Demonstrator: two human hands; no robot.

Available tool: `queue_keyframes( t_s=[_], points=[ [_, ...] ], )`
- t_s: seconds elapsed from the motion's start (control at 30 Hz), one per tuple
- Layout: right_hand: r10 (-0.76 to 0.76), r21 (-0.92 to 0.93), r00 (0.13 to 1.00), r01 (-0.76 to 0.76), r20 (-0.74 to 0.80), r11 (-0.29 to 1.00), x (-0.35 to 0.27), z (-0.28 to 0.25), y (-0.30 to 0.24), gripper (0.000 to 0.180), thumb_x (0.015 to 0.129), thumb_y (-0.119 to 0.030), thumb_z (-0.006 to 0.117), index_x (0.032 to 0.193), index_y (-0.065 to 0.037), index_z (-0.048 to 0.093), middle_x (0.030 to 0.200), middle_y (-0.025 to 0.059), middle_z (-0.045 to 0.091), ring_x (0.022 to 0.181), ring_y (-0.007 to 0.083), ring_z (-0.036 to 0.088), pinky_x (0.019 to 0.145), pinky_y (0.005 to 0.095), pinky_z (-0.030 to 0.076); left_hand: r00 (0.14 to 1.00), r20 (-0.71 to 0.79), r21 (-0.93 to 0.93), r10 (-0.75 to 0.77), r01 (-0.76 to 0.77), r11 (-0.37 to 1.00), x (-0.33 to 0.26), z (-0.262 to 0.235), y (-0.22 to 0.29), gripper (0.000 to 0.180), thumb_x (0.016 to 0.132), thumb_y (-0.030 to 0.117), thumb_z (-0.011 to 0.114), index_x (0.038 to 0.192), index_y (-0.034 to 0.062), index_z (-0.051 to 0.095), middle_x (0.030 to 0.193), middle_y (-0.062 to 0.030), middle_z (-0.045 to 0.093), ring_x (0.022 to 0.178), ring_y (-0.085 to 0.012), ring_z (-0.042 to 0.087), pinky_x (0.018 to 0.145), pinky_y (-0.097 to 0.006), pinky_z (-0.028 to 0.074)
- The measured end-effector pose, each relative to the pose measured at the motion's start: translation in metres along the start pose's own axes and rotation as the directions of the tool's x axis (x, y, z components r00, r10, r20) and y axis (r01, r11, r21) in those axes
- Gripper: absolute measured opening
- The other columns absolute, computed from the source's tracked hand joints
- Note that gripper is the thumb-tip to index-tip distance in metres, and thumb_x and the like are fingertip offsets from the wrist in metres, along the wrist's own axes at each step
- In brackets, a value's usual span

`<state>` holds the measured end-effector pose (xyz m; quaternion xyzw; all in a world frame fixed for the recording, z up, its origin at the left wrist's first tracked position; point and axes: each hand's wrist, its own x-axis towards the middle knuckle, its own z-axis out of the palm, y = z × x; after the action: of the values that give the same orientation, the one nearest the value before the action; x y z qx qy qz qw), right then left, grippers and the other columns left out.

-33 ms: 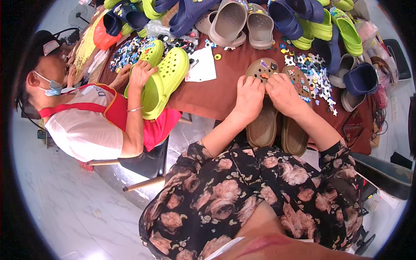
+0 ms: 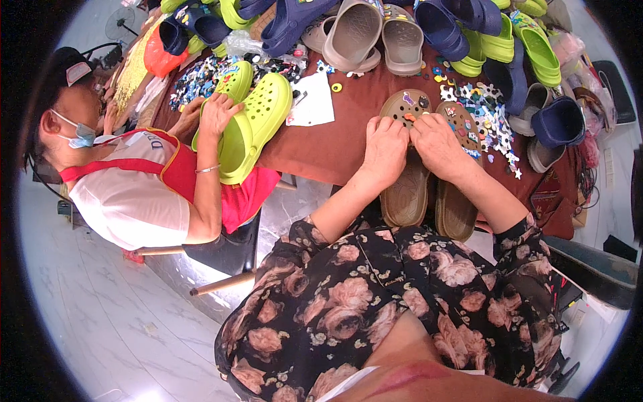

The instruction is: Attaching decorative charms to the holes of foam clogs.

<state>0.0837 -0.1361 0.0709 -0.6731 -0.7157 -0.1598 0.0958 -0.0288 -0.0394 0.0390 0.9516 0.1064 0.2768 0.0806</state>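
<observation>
A pair of brown clogs stands at the near edge of the cloth, toes pointing away from me. On the left brown clog, my left hand is closed at the upper. My right hand is closed on the same upper, its fingertips close to the left ones. Just beyond the fingers sits a small orange shoe charm, near a purple charm. What lies under my fingertips is hidden. Several charms dot the right brown clog, which stands alongside, partly behind my right hand.
Loose charms lie right of the clogs. Grey clogs, navy clogs and lime clogs crowd the table's far side. A white sheet lies left. At left, a masked co-worker handles lime-green clogs.
</observation>
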Motion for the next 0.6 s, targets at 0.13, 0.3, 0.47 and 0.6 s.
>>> queue_keyframes(
  t_s=[0.13,0.3,0.47,0.6],
  points=[
    [-0.022,0.016,0.999,0.021,0.032,1.0,0.003,0.001,0.004,0.012,0.07,-0.009,0.052,0.075,-0.001,0.059,0.085,0.0117,0.058,0.09,0.023,0.053,0.081,0.034,0.039,1.0,0.019,-0.156,-0.013,0.015,0.988,0.004,0.002,-0.006,0.026,0.053,-0.003,0.064,0.077,0.0021,0.056,0.084,-0.0095,0.054,0.092,-0.0279,0.049,0.085,-0.04,0.034],
    [-0.039,0.032,0.997,0.037,0.066,0.999,0.001,-0.001,0.006,0.012,0.07,-0.008,0.052,0.077,-0.002,0.06,0.087,0.0113,0.058,0.09,0.0226,0.054,0.081,0.0343,0.039,0.997,0.072,-0.216,-0.032,0.047,0.975,0.004,0.004,-0.01,0.023,0.054,-0.002,0.064,0.074,0.0025,0.056,0.085,-0.0096,0.055,0.09,-0.0282,0.05,0.085,-0.04,0.034],
    [0.009,0.104,0.993,-0.022,0.119,0.994,0.0,-0.001,0.009,0.011,0.07,-0.008,0.053,0.077,-0.003,0.06,0.088,0.0109,0.058,0.089,0.022,0.054,0.081,0.0346,0.039,0.984,0.18,-0.266,-0.017,0.065,0.962,0.009,0.002,-0.015,0.022,0.055,0.001,0.066,0.075,0.0031,0.058,0.086,-0.0098,0.055,0.089,-0.0284,0.052,0.086,-0.04,0.034],
    [0.046,0.048,0.996,-0.05,0.072,0.998,0.002,-0.009,0.003,0.011,0.069,-0.009,0.054,0.077,-0.003,0.06,0.087,0.0107,0.059,0.09,0.0216,0.054,0.082,0.0348,0.039,0.995,-0.091,-0.17,-0.043,0.027,0.985,0.005,-0.009,0.0,0.017,0.058,0.003,0.062,0.074,0.0037,0.056,0.081,-0.0101,0.055,0.087,-0.0274,0.05,0.085,-0.04,0.034]
  ],
)
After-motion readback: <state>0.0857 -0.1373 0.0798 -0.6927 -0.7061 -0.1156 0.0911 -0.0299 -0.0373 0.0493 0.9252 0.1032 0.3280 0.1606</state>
